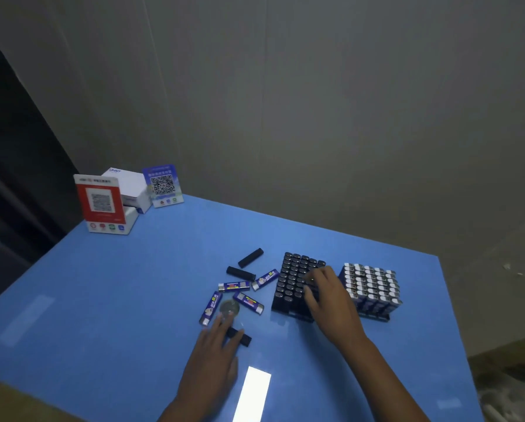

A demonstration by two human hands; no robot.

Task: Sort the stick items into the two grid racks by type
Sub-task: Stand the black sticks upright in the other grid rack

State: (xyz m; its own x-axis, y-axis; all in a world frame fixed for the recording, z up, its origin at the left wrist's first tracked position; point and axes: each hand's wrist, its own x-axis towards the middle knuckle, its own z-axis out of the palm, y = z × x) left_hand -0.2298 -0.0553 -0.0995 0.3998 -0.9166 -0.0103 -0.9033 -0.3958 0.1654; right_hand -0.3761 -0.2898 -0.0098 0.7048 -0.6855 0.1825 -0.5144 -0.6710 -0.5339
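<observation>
Racks (297, 284) near table's right edge (446, 300)

Two bare forearms enter from the lower edge of the head view, each ending in a bare hand. The left hand (217, 345) shows no ring, watch or glove, and the wrist behind it is uncovered, with no sleeve up to the frame edge. The right hand (328, 295) is likewise unadorned; behind it the forearm runs bare and sleeveless to the bottom border. Both are slightly motion-blurred.

loose sticks (234, 286) beside two full racks (297, 284)
</observation>
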